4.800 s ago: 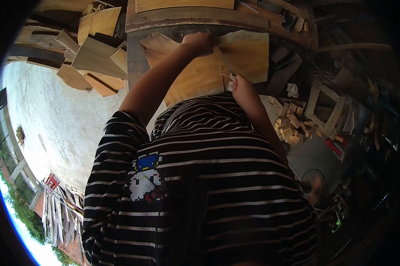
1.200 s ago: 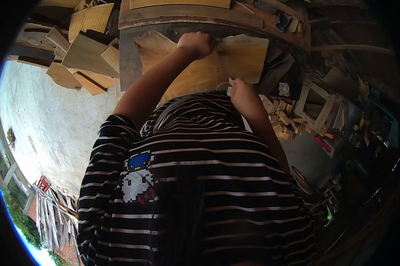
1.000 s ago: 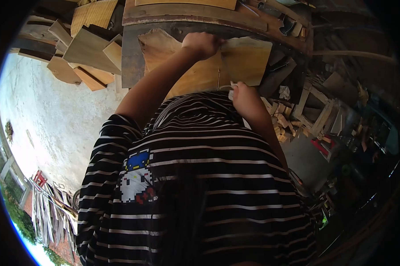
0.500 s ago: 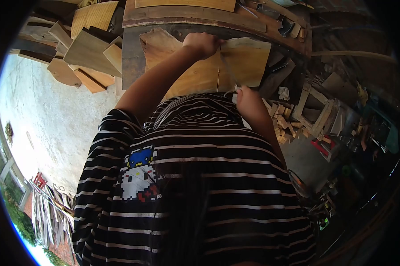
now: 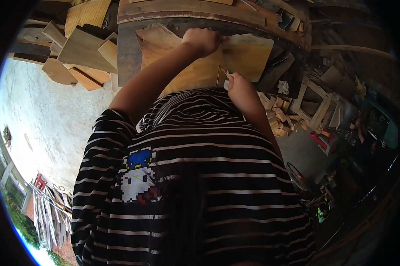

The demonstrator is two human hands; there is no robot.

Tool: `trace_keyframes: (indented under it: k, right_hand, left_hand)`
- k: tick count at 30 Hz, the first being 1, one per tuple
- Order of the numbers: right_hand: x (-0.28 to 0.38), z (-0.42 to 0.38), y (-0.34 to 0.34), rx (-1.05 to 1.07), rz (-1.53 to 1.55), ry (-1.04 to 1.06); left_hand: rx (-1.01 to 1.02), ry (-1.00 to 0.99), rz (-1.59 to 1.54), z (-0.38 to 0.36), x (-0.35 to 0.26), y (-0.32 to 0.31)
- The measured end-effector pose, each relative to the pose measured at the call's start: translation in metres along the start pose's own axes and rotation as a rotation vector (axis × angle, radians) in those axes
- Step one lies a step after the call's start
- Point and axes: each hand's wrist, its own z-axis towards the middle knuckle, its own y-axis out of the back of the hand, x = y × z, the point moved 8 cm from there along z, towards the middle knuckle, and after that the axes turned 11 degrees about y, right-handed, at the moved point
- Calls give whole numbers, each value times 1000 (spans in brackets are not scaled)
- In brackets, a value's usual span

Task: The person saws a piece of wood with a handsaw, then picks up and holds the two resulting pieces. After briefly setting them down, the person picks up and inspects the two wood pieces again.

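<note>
A wide yellowish wooden board with a ragged far edge lies on the dark workbench in front of me. A dark narrow line runs across its near part. My left hand is closed at the board's far edge, just left of its middle; what its fingers hold, if anything, is hidden. Close to the near edge, right of the line, my right hand is closed around a thin pale thing. Its tip points toward the line, and its kind cannot be made out.
Long planks lie at the far side of the bench. Cut boards are piled at the left. Small wood offcuts and a wooden frame lie at the right, near a red object. Long strips lie at lower left.
My right hand has moved up and to the left, nearer the dark line, with the pale thing in it. My left hand stays at the far edge. The view has shifted slightly.
</note>
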Motion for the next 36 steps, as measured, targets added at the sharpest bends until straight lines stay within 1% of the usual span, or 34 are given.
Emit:
trace_keyframes:
  k: [2,4,5,7,10,11,12,14,15,16,18,19,21,22,24,25,27,30,31,33,36]
  right_hand:
    - [10,-15,11,24,-24,8]
    - [3,-42,28,65,8,-44]
    - [0,-43,30,64,6,-38]
    - [-12,-45,32,68,-72,-138]
    - [-26,-39,40,32,-32,-162]
    - [-20,-43,34,56,3,-78]
    - [-17,-48,28,51,5,-76]
    - [-5,-57,5,122,-18,-118]
    - [-5,-57,1,120,9,-161]
    - [-6,-54,-3,115,8,-156]
    - [-8,-46,-6,26,22,-120]
    - [-9,-36,-11,26,26,-126]
    - [-4,-12,-11,-43,48,-53]
    - [-4,-8,-9,-46,50,-47]
    - [1,-7,0,-98,67,41]
    - [1,-15,6,-102,67,37]
    - [-2,-33,11,27,26,-7]
    - [-3,-35,10,32,5,-36]
    - [-4,-22,3,35,3,-40]
    - [-3,9,-8,-68,25,-36]
    - [-2,1,-2,-37,25,5]
  left_hand:
    - [-5,-3,9,3,2,1]
    - [-7,-2,10,6,6,-4]
    - [-33,21,-18,9,10,-3]
    - [-64,40,-42,13,15,3]
    - [-54,70,-32,11,18,1]
    - [-48,69,-28,10,18,2]
    - [-45,68,-24,10,17,4]
    - [-42,60,-11,8,13,2]
    - [-39,56,-5,8,12,1]
    - [-46,57,-4,10,12,1]
    - [-72,65,-47,12,15,2]
    - [-68,61,-44,10,13,3]
    - [-32,17,2,4,1,0]
    - [-37,20,6,3,3,3]
    - [-42,47,4,0,6,5]
    - [-42,42,6,0,6,4]
    - [-73,49,-5,3,10,4]
    - [-75,50,10,5,9,3]
    - [-71,48,7,3,5,4]
    - [-65,-7,24,-5,-9,1]
    - [-51,-16,69,-3,-9,-3]
